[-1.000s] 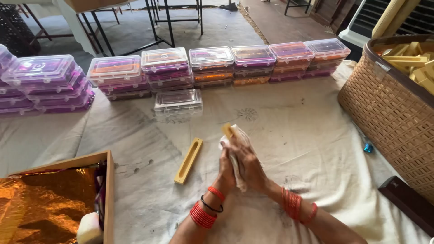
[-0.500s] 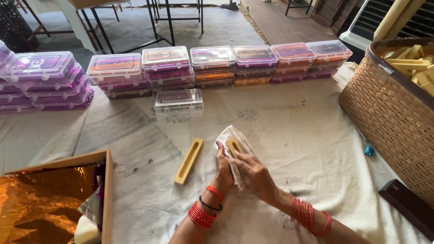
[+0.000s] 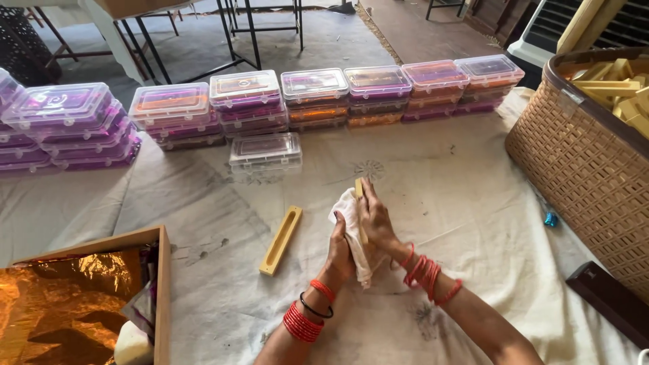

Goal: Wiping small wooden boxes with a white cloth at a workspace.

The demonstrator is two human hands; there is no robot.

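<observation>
1. Pale, smudged cloth (image 3: 439, 176) covers the whole work surface, creased and marked with dark stains; beyond its far edge lie a grey floor and the dark metal legs of tables (image 3: 240, 30).
2. Both hands meet at the middle of the cloth; the left hand (image 3: 340, 251) is wrapped around a white rag (image 3: 348, 223), and the right hand (image 3: 376, 220) is closed on a slim yellow stick (image 3: 359, 190), whose upper end pokes out above the fingers; the rag lies folded against the stick between the two hands, so both grips are clamped tight and touching.
3. Red bangles (image 3: 302, 323) ring the left wrist, with a thin black band beside them; more red bangles (image 3: 427, 276) sit on the right wrist.
4. Just left of the hands, apart from them, a yellow grooved tray (image 3: 281, 240) lies flat on the cloth, long and narrow, slanted toward the far right.
5. Beyond the hands a single clear plastic box (image 3: 265, 151) stands alone; behind it runs a row of stacked clear-lidded boxes (image 3: 378, 91) with purple and orange contents, stretching from the left edge to the right.
6. At the right stands a tan woven basket (image 3: 581, 169) holding more yellow sticks (image 3: 612, 84); a small blue object (image 3: 551, 219) lies near its base, and a dark flat case (image 3: 608, 301) lies nearer the camera.
7. At the lower left a wooden box (image 3: 162, 290) holds crinkled copper foil (image 3: 61, 304).
</observation>
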